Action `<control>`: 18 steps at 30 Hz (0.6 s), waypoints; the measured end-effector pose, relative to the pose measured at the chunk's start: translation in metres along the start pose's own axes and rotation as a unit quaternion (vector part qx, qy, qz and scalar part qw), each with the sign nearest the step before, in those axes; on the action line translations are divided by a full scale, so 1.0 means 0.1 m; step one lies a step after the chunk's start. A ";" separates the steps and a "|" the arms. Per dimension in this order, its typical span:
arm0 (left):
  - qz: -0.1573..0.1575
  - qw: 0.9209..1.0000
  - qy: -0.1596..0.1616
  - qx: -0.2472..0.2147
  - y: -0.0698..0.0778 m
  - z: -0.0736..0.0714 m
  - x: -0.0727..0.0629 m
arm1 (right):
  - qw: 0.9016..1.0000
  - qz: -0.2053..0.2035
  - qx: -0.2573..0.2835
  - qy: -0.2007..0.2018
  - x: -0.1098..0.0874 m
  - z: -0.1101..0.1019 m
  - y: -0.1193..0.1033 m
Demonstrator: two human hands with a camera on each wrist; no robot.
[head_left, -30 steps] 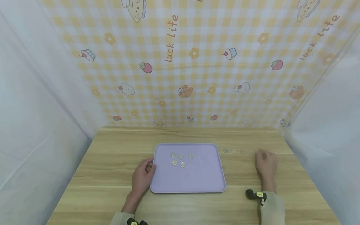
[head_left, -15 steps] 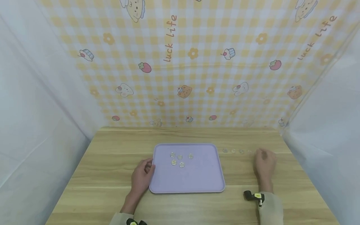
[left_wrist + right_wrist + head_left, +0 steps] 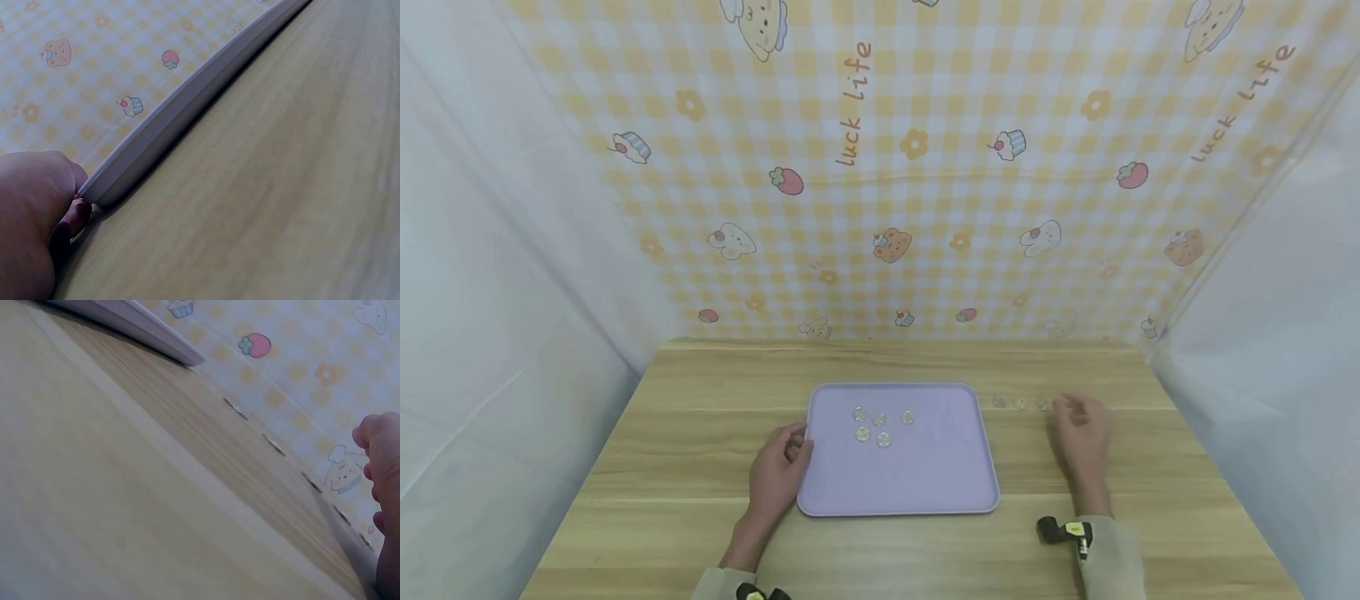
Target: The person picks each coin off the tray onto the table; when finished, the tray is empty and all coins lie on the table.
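My left hand (image 3: 778,467) grips the left edge of a lilac tray (image 3: 925,487), with the fingers at its rim in the left wrist view. Several coins (image 3: 862,434) lie scattered on the tray's left half. To the right of the tray, more coins (image 3: 1021,404) run in a row along the table; the right wrist view shows these coins (image 3: 274,445) nearly edge-on. Over the right end of that row is my right hand (image 3: 1084,429), fingers bent. I cannot tell whether a coin is between its fingertips.
The wooden table (image 3: 700,392) reaches back to a yellow checked cloth (image 3: 925,192) with cartoon prints. White sheets (image 3: 1262,333) hang at both sides. Each wrist wears a small black camera (image 3: 1063,531).
My right hand has moved left along the coin row and now hides one that showed earlier. The left hand stays at the tray's edge, and the coins on the tray keep their places.
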State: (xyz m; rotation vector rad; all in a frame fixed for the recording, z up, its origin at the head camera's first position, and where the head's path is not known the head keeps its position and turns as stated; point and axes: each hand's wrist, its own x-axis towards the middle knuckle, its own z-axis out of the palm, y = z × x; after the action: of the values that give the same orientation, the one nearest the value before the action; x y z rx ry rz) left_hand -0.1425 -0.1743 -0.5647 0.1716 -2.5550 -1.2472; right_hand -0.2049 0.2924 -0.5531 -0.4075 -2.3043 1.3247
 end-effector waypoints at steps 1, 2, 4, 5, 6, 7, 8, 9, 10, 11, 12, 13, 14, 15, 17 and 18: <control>0.000 1.000 0.000 0.001 0.00 0.00 0.00 | 1.000 -0.010 0.001 -0.003 -0.01 0.02 -0.01; -0.001 1.000 0.000 0.000 0.00 0.00 0.00 | 1.000 -0.021 0.001 -0.005 -0.02 0.04 -0.02; -0.001 1.000 0.000 0.000 -0.01 0.01 0.00 | 0.999 -0.053 0.000 -0.003 -0.04 0.09 -0.02; 0.000 1.000 0.000 0.000 -0.01 0.01 0.00 | 0.998 -0.068 0.001 -0.002 -0.04 0.11 -0.02; 0.001 1.000 0.000 0.000 -0.01 0.01 0.01 | 0.997 -0.080 0.004 -0.002 -0.05 0.13 -0.02; 0.001 1.000 0.000 0.001 -0.01 0.01 0.01 | 0.996 -0.083 0.007 -0.005 -0.06 0.15 -0.03; 0.002 1.000 0.000 0.000 -0.01 0.01 0.01 | 0.996 -0.085 0.012 -0.010 -0.07 0.17 -0.03; 0.002 1.000 0.000 0.000 -0.02 0.01 0.01 | 0.996 -0.082 0.013 -0.016 -0.09 0.19 -0.04; 0.002 1.000 0.000 0.000 -0.02 0.01 0.00 | 0.997 -0.075 0.017 -0.027 -0.11 0.21 -0.06; 0.003 1.000 -0.001 0.000 -0.02 0.01 0.01 | 0.997 -0.066 0.020 -0.037 -0.12 0.23 -0.08; 0.002 1.000 -0.001 0.000 -0.02 0.01 0.00 | 0.997 -0.060 0.020 -0.047 -0.14 0.25 -0.10; 0.003 1.000 -0.001 0.000 -0.02 0.01 0.00 | 0.997 -0.055 0.020 -0.055 -0.16 0.28 -0.11; 0.003 1.000 -0.001 0.000 -0.02 0.01 0.00 | 0.996 -0.057 0.018 -0.061 -0.18 0.31 -0.13; 0.003 1.000 0.000 0.000 -0.01 0.01 0.00 | 0.996 -0.064 0.017 -0.065 -0.20 0.34 -0.14; 0.004 1.000 -0.001 0.000 -0.01 0.00 0.00 | 0.993 -0.090 0.021 -0.070 -0.23 0.41 -0.17; 0.003 1.000 0.000 -0.001 -0.01 0.00 0.00 | 0.992 -0.105 0.027 -0.071 -0.25 0.44 -0.18</control>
State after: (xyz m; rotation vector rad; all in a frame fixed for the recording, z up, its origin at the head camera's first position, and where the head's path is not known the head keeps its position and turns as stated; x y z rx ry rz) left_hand -0.1425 -0.1746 -0.5655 0.1626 -2.5528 -1.2461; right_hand -0.2073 0.2396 -0.5629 -0.0512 -2.3447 1.3444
